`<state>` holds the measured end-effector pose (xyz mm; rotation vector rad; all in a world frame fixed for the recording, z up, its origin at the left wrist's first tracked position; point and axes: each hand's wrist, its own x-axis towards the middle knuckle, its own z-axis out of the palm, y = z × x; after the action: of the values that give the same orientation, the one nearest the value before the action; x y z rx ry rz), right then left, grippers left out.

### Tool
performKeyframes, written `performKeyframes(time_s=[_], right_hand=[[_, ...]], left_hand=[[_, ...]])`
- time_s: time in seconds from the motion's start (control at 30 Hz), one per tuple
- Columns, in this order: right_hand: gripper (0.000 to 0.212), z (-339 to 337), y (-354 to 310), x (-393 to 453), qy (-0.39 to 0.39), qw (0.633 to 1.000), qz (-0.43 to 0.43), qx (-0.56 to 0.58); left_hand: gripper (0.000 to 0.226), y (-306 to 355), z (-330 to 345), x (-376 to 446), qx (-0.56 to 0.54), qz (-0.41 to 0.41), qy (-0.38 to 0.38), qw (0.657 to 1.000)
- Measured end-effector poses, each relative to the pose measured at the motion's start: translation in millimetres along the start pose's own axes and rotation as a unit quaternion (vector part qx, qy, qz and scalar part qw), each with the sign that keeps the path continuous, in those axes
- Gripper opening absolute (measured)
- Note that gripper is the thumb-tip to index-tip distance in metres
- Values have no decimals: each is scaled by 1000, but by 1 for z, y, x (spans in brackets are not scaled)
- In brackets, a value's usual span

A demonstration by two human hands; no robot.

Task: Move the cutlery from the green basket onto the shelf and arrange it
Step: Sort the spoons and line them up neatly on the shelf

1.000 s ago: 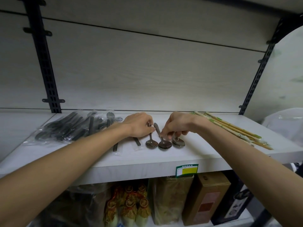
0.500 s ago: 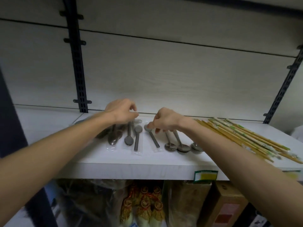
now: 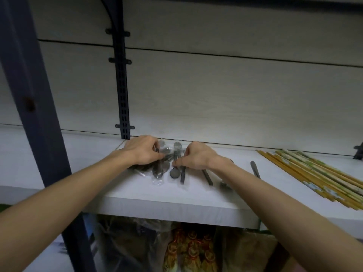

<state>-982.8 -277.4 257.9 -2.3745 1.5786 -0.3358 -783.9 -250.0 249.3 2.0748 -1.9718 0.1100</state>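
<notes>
Cutlery (image 3: 167,163) in clear wrappers lies in a heap on the shelf (image 3: 157,203), near the back wall, under and between both hands. Left hand (image 3: 144,151): fingers curled down onto the heap's left side, gripping wrapped pieces. Right hand (image 3: 196,157): thumb and fingers pinched on a wrapper at the heap's right side. One spoon (image 3: 174,172) lies just in front of the right fingertips, bowl toward the shelf edge. Bare shelf runs from the fingertips to the front edge. Right of the right hand lie two loose dark handles (image 3: 255,169), then chopsticks (image 3: 314,173), cut off by the frame. The right forearm hides part of the loose pieces. Goods below the shelf are dim. No writing is readable.
</notes>
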Motion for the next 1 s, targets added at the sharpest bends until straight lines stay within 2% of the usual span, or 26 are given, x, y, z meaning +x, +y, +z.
performKeyframes(time_s=[0.23, 0.33, 0.43, 0.63, 0.8, 1.0], right_hand=[[34, -1, 7, 3, -4, 1000, 8, 18], [29, 2, 5, 2, 47, 999, 2, 21], [14, 5, -6, 5, 87, 995, -19, 50], [32, 14, -28, 17, 16, 997, 16, 71], [25, 12, -41, 26, -42, 995, 44, 82], [29, 1, -48, 24, -110, 985, 75, 110]], left_hand=[[32, -4, 3, 1, -7, -18, 4, 1000], [33, -9, 2, 3, -11, -28, -5, 1000], [36, -13, 0, 6, -15, -36, -20, 999], [36, -22, 1, 6, -23, -49, -21, 998], [37, -24, 1, 5, -14, -51, -22, 998], [40, -22, 0, 7, 6, -48, -23, 999]])
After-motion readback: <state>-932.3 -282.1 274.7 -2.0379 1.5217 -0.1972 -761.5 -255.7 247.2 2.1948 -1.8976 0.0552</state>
